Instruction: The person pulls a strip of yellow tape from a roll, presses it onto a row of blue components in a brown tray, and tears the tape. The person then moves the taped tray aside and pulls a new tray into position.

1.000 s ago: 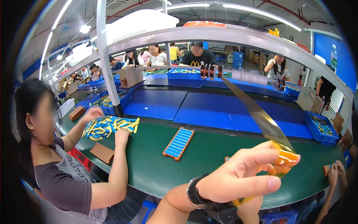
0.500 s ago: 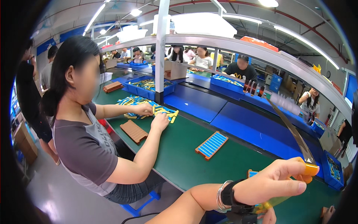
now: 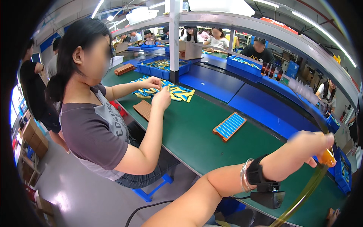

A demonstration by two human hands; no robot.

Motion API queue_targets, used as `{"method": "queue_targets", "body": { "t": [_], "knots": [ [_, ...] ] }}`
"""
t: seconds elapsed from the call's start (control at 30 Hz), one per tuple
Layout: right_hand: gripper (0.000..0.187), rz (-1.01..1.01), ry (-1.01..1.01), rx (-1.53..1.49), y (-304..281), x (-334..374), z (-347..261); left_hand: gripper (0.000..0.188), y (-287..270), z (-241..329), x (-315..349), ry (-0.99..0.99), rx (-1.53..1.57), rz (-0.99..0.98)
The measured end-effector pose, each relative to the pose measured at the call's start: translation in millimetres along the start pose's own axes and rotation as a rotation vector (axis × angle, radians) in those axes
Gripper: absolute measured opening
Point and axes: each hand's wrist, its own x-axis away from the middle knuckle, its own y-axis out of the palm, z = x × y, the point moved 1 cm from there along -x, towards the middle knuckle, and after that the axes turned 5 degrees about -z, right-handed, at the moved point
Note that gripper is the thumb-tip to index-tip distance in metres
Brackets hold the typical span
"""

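Observation:
My left hand point(image 3: 293, 156), with bracelets and a black strap holding a small camera point(image 3: 267, 197) at the wrist, reaches over the right part of the green table. Its fingers are pinched together, with orange covers point(image 3: 326, 157) on the tips. A clear yellowish tape strip point(image 3: 302, 196) hangs from them and curves down to the lower edge. Above them, tape leads up toward rolls point(image 3: 302, 92) on the rack. My right hand is out of view. Left of my hand, apart from it, an orange-brown slotted tray point(image 3: 230, 127) with blue strips lies on the table.
A co-worker point(image 3: 102, 109) sits at my left, handling blue and yellow strips point(image 3: 179, 92) beside a brown tray point(image 3: 142, 109). Blue bins point(image 3: 163, 67) and a metal post point(image 3: 174, 45) stand behind. Another person's hand point(image 3: 332, 217) shows at lower right.
The view has shifted, so the scene sits higher and further right. My left hand has risen with the tape. A hand seen below it earlier no longer shows.

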Motion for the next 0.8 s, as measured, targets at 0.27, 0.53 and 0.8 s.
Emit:
{"method": "queue_targets", "body": {
  "t": [0.27,0.53,0.8],
  "knots": [
    [0.013,-0.297,-0.318,0.479,-0.7,3.2,-6.5,0.072,-10.4,-9.5,-23.1,-0.055,-0.052,0.31],
    [0.038,-0.128,-0.289,0.4,-21.9,-6.5,9.4,0.089,-40.4,8.0,-17.8,-0.011,0.013,0.137],
    [0.043,0.139,-0.055,0.344,-40.4,22.8,44.4,0.101,-37.1,3.7,-13.0,-0.159,0.261,-0.081]
  ]
}}
